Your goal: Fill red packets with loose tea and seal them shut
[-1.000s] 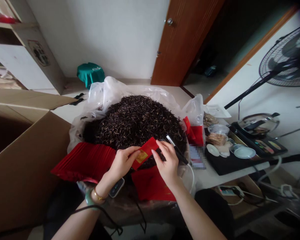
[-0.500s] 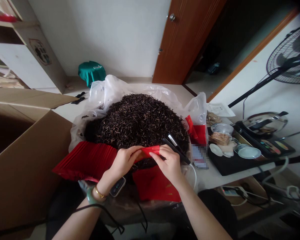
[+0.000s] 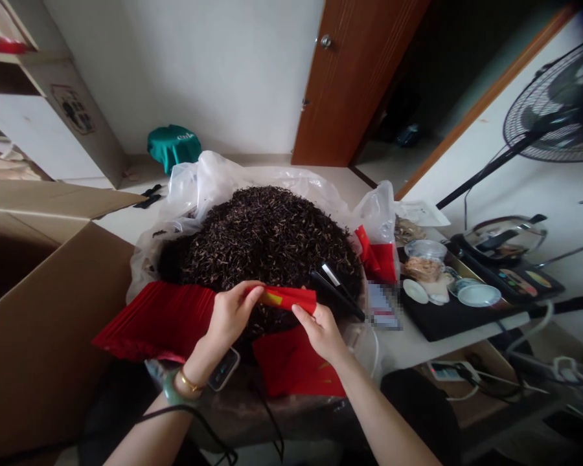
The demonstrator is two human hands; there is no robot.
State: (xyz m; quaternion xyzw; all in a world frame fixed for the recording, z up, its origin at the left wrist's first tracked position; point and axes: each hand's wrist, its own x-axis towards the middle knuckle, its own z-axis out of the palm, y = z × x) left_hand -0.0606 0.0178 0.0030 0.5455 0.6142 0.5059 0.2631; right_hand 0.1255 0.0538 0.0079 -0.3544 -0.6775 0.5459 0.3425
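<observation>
Red packet (image 3: 296, 298), tipped nearly edge-on a moment ago, now shows its yellow patch (image 3: 273, 298) clearly! Left hand (image 3: 230, 315) pinches one end, right hand (image 3: 326, 333) the other, over the near side of the dark heap (image 3: 267, 233): still being handled, not laid down.

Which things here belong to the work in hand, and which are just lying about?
Apparently in use:
red packet, held between left hand and right hand
stacked red packets
heap of dark dried leaves

Apparently just lying about:
fan
green cloth
white dish
</observation>
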